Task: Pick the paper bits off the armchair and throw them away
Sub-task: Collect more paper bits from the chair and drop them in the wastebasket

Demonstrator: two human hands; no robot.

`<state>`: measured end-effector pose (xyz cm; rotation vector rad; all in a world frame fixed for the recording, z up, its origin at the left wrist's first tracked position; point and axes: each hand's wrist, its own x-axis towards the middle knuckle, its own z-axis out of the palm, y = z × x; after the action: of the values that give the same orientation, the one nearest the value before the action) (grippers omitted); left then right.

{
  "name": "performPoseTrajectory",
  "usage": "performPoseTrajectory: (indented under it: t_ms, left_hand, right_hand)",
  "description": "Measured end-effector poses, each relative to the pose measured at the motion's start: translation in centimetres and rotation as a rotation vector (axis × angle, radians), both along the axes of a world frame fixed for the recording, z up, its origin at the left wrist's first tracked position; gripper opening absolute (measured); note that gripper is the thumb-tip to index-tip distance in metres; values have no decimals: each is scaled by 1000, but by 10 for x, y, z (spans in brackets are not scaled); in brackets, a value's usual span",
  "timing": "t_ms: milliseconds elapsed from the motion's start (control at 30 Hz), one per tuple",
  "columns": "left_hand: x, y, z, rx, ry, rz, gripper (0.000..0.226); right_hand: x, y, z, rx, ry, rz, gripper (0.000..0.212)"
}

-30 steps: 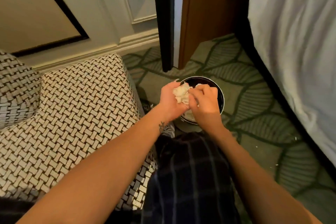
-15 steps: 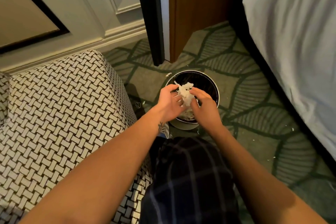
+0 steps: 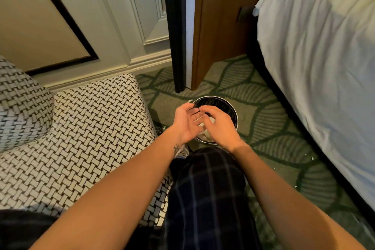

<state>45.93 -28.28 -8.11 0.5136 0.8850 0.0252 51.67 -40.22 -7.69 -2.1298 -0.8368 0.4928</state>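
Observation:
Both my hands hover over the round black waste bin (image 3: 227, 103) on the carpet. My left hand (image 3: 185, 122) is palm up with its fingers spread and holds nothing. Palm down, my right hand (image 3: 220, 124) brushes its fingers across the left palm. White paper bits (image 3: 205, 137) lie inside the bin, partly hidden under my hands. The armchair (image 3: 81, 138), in a black and white woven pattern, stands to the left; its visible seat shows no paper.
A bed with a white sheet (image 3: 324, 67) fills the right side. A wooden door (image 3: 215, 26) and a dark door frame stand behind the bin. A few small white bits (image 3: 312, 158) lie on the green patterned carpet near the bed. My knee in checked trousers (image 3: 207, 188) is below the bin.
The wad of paper that both hands held over the bin has dropped into it. My left hand has opened palm up and my right hand now wipes across it.

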Motion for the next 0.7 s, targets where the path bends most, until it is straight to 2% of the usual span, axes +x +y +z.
performPoseTrajectory:
  t_ms: [67,200,300,433,533,700]
  left_hand:
    - [-16,2,17,-3,-48,19,31]
    - [-57,10,56,36,-126,58,49]
    - [-97,22,82,74,-179,99,50]
    - [-171,42,114,97,-253,218,39]
    - [-217,44,127,105,-255,294,52]
    - [-323,68,154,96,-307,531,54]
  right_hand:
    - [-10,6,19,7,-23,44,32]
    - [-36,16,59,30,-31,107,33]
    - [-66,28,90,41,-22,153,32]
    - [-132,63,130,102,53,278,24]
    - [-178,83,148,107,85,364,24]
    - [-273,130,168,84,48,613,27]
